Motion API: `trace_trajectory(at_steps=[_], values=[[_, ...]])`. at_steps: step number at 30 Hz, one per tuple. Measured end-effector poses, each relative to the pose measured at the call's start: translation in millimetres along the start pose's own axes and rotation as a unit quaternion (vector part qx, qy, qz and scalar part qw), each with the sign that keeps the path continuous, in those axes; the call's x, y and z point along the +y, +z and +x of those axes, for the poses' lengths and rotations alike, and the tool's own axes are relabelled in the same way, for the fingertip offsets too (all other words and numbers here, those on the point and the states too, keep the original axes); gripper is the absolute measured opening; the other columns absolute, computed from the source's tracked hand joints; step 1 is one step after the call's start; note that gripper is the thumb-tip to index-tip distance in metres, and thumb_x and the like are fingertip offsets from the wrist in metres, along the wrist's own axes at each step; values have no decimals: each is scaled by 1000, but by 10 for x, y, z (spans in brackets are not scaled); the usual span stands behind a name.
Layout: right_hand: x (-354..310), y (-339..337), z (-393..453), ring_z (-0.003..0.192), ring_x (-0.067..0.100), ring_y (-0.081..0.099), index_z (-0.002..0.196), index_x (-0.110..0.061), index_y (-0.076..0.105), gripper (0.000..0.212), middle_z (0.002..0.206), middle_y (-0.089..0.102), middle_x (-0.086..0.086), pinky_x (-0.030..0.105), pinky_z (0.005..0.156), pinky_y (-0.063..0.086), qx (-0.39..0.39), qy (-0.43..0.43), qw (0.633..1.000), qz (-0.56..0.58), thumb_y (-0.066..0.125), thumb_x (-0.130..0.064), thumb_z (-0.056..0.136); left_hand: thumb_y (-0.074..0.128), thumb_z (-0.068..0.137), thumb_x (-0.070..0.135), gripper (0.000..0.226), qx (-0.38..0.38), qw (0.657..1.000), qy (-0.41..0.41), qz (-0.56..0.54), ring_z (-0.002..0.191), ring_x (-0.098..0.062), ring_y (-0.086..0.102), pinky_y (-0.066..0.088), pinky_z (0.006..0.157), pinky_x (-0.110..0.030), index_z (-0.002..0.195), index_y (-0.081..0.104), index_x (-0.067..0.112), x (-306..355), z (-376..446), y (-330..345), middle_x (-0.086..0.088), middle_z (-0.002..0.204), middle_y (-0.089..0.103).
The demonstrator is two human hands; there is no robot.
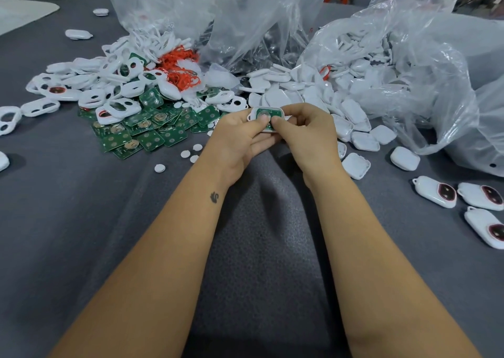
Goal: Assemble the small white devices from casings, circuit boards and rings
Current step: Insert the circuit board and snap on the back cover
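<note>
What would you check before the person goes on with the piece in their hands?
1. Casing held by both hands, left hand and right hand: ok.
2. Green board lying inside the casing: ok.
3. Board fully seated: cannot tell, thumbs cover it.
4. Back covers within reach to the right: ok.
5. Spare boards on hand to the left: ok.
6. Finished devices kept apart from loose parts: ok.
</note>
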State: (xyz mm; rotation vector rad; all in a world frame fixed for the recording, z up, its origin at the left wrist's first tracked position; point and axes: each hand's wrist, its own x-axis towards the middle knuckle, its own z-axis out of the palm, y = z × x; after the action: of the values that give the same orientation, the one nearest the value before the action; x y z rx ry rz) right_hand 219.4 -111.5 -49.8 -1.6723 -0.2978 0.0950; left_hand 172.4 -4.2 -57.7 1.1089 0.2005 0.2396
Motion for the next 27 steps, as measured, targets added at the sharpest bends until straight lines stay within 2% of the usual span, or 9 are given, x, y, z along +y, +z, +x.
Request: trace_trajectory(at_steps=[3, 7, 10, 13, 16, 21, 24, 27], values=[[-12, -36, -8, 61, 11, 53, 84, -17, 66, 10, 67, 55, 1, 25, 61, 45, -9, 1, 1000, -2, 72, -9, 82, 49, 98, 0, 16, 7, 1000, -7, 4, 81, -15, 74, 58, 70, -23, 100, 65, 3, 5, 4, -7, -6, 84, 76], [-29, -58, -18, 53, 8, 48, 85, -13, 65, 11, 63, 51, 1, 17, 51, 39, -6, 1, 1000, 3, 73, -7, 81, 51, 97, 0, 15, -1, 1000, -7, 10, 88, -19, 73, 58, 76, -26, 103, 65, 1, 4, 6, -18, -11, 92, 75], [-44, -58, -21, 47, 3, 42, 83, -13, 64, 11, 64, 49, 2, 13, 45, 34, -9, 24, 998, 51, 72, -4, 81, 51, 97, -1, 17, -1, 1000, -5, 5, 90, -20, 72, 58, 78, -27, 106, 64, -1, 13, 3, -15, -13, 96, 74], [-48, -57, -28, 53, 7, 42, 84, -12, 65, 10, 72, 50, 10, 13, 46, 34, -23, 32, 996, 75, 71, -3, 83, 51, 95, -3, 17, 13, 1000, -1, 4, 84, -19, 74, 59, 74, -26, 97, 67, 3, 32, -6, -4, -10, 87, 76], [-52, -53, -28, 53, 7, 43, 91, -8, 67, 6, 74, 52, 10, 14, 48, 35, -25, 35, 997, 69, 70, -7, 85, 50, 94, -4, 21, 36, 999, 17, 22, 80, -17, 74, 58, 70, -24, 89, 68, 6, 34, -22, 24, -6, 82, 76], [-94, -91, 16, 45, 3, 44, 85, -10, 71, 16, 60, 56, -7, 14, 46, 35, 32, 61, 993, 100, 57, -14, 91, 50, 94, -3, 17, 85, 996, 19, 17, 82, -23, 74, 59, 68, -24, 90, 66, 3, 33, -8, 47, -10, 83, 76], [-86, -167, 51, 52, 9, 45, 75, -16, 69, 17, 58, 55, -8, 23, 55, 37, 90, 55, 994, 37, 57, -13, 86, 51, 94, -3, 14, 97, 995, 18, 8, 81, -24, 74, 58, 66, -24, 91, 65, 1, 42, -3, 48, -11, 83, 75], [-59, -242, 85, 58, 14, 46, 75, -12, 68, 16, 62, 55, -5, 24, 54, 36, 128, 30, 990, -46, 55, -14, 85, 53, 94, -2, 11, 97, 995, 13, -9, 79, -26, 74, 58, 64, -24, 91, 63, 0, 48, -5, 42, -13, 82, 75]])
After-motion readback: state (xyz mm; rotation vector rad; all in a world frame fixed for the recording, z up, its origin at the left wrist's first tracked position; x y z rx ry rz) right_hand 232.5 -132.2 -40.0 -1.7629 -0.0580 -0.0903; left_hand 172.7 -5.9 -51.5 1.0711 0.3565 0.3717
